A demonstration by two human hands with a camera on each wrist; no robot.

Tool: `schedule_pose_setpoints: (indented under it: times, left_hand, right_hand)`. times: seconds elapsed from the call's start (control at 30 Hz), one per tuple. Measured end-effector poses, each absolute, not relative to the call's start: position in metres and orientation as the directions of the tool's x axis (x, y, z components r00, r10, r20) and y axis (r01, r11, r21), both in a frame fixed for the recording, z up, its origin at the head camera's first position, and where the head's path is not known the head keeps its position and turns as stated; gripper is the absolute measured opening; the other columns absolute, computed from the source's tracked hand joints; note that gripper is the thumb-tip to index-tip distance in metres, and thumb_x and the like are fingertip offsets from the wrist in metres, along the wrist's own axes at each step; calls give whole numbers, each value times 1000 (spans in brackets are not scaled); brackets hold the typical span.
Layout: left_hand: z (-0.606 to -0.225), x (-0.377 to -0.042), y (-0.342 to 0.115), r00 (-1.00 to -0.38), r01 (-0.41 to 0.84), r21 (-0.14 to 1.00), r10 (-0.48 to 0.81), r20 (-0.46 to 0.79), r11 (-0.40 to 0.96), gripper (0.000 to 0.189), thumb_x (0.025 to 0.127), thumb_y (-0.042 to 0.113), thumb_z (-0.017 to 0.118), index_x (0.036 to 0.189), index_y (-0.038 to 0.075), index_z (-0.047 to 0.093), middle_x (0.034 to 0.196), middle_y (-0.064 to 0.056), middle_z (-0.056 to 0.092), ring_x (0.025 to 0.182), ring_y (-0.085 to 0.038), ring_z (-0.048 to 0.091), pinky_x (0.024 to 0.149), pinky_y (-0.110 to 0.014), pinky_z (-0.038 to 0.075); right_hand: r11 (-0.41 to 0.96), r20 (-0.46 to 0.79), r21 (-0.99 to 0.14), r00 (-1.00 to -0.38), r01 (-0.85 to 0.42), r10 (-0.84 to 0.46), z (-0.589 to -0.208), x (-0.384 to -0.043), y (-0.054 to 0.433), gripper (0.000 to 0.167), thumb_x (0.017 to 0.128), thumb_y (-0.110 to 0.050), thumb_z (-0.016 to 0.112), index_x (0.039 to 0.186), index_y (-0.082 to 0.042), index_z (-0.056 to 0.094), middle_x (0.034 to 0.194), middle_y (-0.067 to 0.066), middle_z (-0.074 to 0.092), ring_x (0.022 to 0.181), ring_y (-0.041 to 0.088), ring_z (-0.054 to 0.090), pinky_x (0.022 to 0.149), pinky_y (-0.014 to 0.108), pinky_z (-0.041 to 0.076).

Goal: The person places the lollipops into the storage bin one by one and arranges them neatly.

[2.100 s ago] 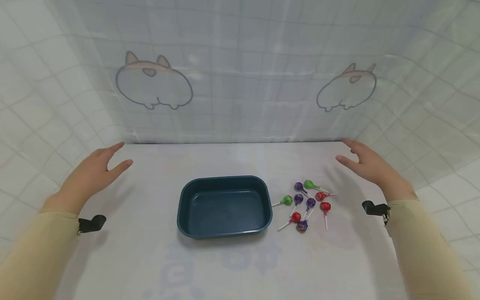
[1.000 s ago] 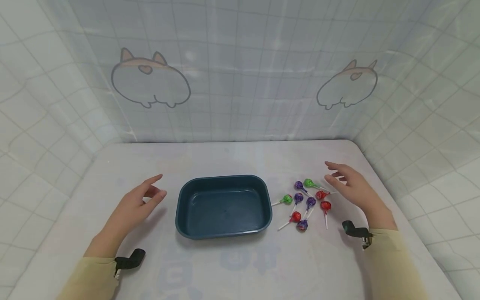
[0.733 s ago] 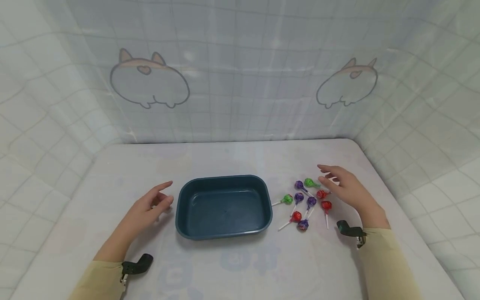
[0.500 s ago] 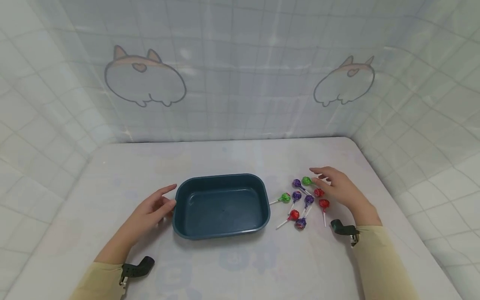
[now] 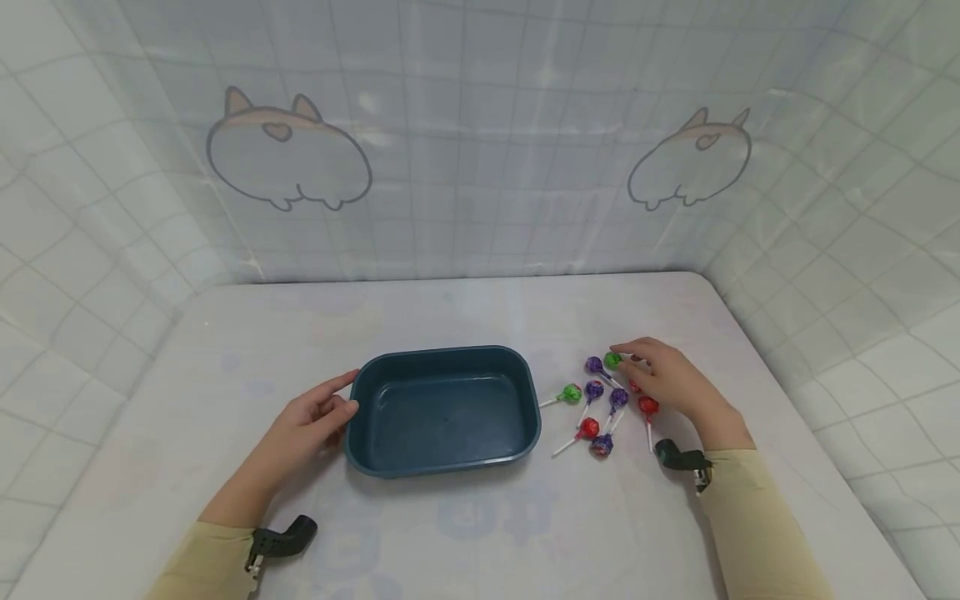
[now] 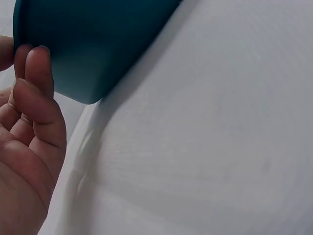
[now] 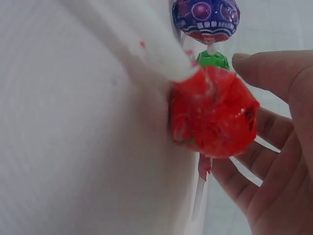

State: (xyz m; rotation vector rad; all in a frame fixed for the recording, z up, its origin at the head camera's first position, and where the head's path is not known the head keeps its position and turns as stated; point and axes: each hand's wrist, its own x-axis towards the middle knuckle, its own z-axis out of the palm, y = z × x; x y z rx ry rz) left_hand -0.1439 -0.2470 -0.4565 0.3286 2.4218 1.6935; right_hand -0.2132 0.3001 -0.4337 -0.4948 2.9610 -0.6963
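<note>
A dark teal tray (image 5: pixel 442 472) stands in the middle of the table in the head view. My left hand (image 5: pixel 303 425) holds its left rim, thumb at the edge; the left wrist view shows curled fingers (image 6: pixel 39 68) against the outer wall. To the right, my right hand (image 5: pixel 671 383) reaches over several wrapped lollipops, thumb and fingers apart around a green lollipop (image 5: pixel 612 360); contact cannot be told. A red lollipop (image 7: pixel 215 115) fills the near part of the right wrist view, with a purple lollipop (image 7: pixel 208 19) beyond. One red lollipop is partly hidden under the hand.
Another green lollipop (image 5: pixel 572 393) has its stick close to the tray's right side. Several purple and red lollipops, such as a red lollipop (image 5: pixel 588 428), lie bunched beside it. A white tiled-pattern curtain (image 5: pixel 480 167) closes off the table's back and sides.
Both hands have come in from the sides. The left has moved right and taken the tray's left rim. The right has moved left and down onto the far green lollipop.
</note>
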Motion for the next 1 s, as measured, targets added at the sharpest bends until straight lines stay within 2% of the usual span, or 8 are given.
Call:
schedule_pose_setpoints:
  times: [0.33,0.63,0.87,1.0]
  left_hand:
    - [-455,-143,-248,-965,60,951,261,-22,302,55,100,27,61,150,13,42,90,-16,59,69,-27,56,60,-34,50]
    - [-455,-141,-248,-967,49,953,254,-30,300,56,100,28,61,150,12,41,89,-16,60,70,-28,56,62,-35,51]
    - [-455,-141,-248,-967,42,955,253,-36,295,57,100,29,61,151,12,40,89,-17,60,70,-28,56,63,-35,52]
    - [-457,-141,-248,-968,49,955,250,-27,294,56,100,27,61,150,11,41,89,-17,60,68,-27,56,63,-34,52]
  right_hand:
    - [856,11,-403,-937,-323,-348,-437,-213,294,36,98,-17,64,133,-10,63,125,13,62,115,32,57,98,54,43]
    - [890,20,-351,-953,-291,-303,-440,-216,288,38,93,-17,71,129,-8,64,123,13,64,115,33,59,97,52,44]
    - [909,22,-351,-973,-224,-232,-440,-216,283,34,92,-20,73,123,-7,65,116,12,67,103,30,63,91,51,48]
    - [910,26,-357,-976,-212,-217,-441,-216,282,34,92,-21,73,122,-7,65,113,12,68,101,30,64,90,51,49]
